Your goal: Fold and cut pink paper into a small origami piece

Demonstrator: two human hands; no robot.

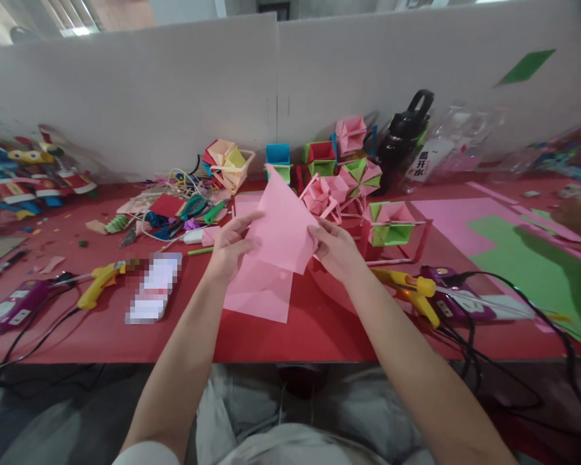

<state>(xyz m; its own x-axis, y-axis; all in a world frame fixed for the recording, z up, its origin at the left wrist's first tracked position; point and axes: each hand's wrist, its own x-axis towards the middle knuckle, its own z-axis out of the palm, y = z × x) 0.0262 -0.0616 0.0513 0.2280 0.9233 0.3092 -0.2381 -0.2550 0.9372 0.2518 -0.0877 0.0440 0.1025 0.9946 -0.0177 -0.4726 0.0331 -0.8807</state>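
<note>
A sheet of pink paper (283,223) is held up over the table, tilted, with one corner pointing away from me. My left hand (235,242) pinches its left edge between thumb and fingers. On the opposite edge, my right hand (336,248) grips it the same way. Beneath it, another pink sheet (259,297) lies flat on the red table (252,342). Just beyond my right hand stand folded paper models in pink, green and red, among them a pink and green box with a frame (392,226).
Yellow glue guns (97,284) with cords lie at both sides, and a phone (155,287) is at left. Scissors (193,208) sit among scraps. A black bottle (404,142) stands behind, before a white partition (174,97). Green paper (527,252) lies at right.
</note>
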